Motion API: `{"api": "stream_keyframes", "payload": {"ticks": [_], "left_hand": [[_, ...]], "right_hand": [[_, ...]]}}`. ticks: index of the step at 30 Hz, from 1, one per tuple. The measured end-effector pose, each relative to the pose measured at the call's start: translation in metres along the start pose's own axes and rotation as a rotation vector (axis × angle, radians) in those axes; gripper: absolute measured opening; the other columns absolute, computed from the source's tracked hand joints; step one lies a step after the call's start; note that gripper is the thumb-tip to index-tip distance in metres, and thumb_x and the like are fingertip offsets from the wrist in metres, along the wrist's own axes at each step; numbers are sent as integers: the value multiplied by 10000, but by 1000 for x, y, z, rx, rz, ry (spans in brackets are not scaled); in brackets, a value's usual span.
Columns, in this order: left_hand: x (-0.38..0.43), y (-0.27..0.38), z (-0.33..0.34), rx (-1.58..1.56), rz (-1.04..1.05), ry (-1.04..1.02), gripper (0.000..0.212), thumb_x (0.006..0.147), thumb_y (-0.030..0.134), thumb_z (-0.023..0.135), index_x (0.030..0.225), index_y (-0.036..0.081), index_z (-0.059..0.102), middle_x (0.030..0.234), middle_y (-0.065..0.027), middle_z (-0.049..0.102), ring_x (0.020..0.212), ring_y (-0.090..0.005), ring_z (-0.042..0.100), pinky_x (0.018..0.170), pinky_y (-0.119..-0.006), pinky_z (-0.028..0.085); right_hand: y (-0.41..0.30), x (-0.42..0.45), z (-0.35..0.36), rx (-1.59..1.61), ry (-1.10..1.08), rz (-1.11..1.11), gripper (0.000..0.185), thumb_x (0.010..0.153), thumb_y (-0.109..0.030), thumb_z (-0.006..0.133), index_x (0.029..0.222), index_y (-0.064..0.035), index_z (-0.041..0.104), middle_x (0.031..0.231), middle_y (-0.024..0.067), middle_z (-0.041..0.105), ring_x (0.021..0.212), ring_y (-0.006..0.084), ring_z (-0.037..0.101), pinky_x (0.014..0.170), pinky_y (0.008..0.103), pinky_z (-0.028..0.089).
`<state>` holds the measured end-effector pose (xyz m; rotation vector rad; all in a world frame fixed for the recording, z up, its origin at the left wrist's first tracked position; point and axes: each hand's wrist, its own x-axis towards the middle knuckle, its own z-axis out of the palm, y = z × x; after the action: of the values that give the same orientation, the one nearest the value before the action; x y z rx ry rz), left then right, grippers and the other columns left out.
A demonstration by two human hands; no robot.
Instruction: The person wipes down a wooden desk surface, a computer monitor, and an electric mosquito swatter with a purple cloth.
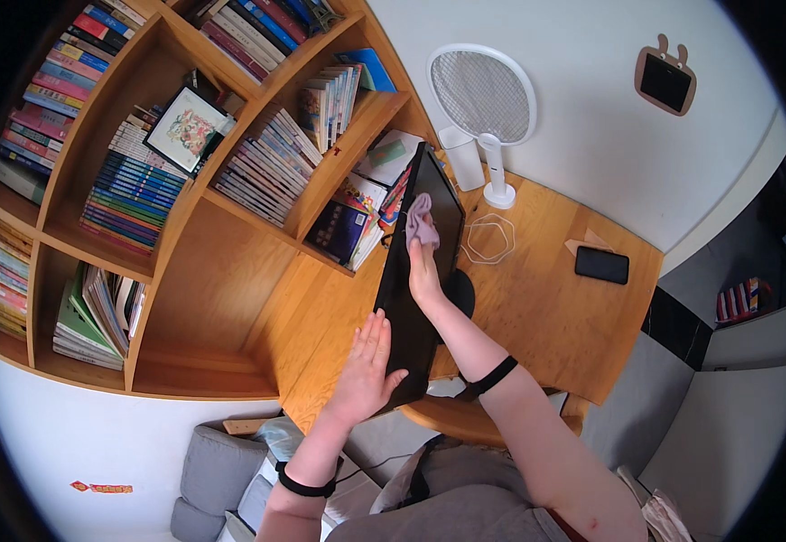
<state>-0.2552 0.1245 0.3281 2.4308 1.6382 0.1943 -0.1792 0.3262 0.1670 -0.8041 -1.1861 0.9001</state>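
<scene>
A black flat monitor point(403, 318) stands on the wooden desk point(535, 305), seen steeply from above. My right hand point(424, 267) holds a crumpled light purple cloth point(422, 220) against the monitor's face near its far end. My left hand point(364, 369) is at the monitor's near end, fingers spread a little and thumb apart, holding nothing; its palm side is hidden, so I cannot tell how firmly it touches the monitor. The monitor's dark round base point(460, 293) shows partly behind my right wrist.
An electric mosquito swatter point(483, 95) stands upright by a white box-shaped device point(462, 159). A white cable point(489, 238) lies coiled near it, and a black phone point(601, 265) farther right. Wooden shelves point(203, 196) with books rise on the left. A wooden chair point(457, 421) is at the near edge.
</scene>
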Motion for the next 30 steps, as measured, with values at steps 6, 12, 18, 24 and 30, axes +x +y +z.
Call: {"api": "stream_keyframes", "payload": {"ticks": [6,12,18,24,30], "left_hand": [[1,-4,-4,-4,-4,-24,829,899,242,635,1500,-48,143,1560,-265,156,1454,-407,157,1178,-465,175],[0,5,-5,-38,8,-21,795,920,238,600,1499,-54,141,1560,-264,162,1457,-407,145,1181,-464,160],[-5,-4,5,-90,-7,-3,782,945,274,562,1499,-64,125,1559,-273,151,1462,-407,123,1186,-460,134],[-4,-2,-5,-71,-36,-34,779,975,373,489,1499,-68,117,1564,-271,133,1466,-402,106,1189,-455,120],[-8,-9,-3,-114,-30,-13,779,980,387,475,1500,-67,113,1568,-266,129,1465,-401,119,1186,-454,120]], "right_hand": [[83,-67,-16,-79,85,171,551,1019,-264,364,1485,0,234,1549,205,208,1452,338,153,1173,382,124],[92,-82,-27,-222,128,436,514,1014,-294,374,1409,35,364,1411,260,422,1354,398,340,1125,382,260],[-26,-25,7,28,62,135,612,1018,-453,306,1443,-14,350,1516,228,262,1417,379,217,1145,470,160],[-98,-69,14,101,-129,137,657,1039,-443,225,1531,-30,88,1591,235,-48,1469,396,-99,1160,517,-52],[-35,-141,4,62,-34,198,566,1009,-223,388,1487,27,218,1564,226,165,1471,341,108,1183,389,81]]}}
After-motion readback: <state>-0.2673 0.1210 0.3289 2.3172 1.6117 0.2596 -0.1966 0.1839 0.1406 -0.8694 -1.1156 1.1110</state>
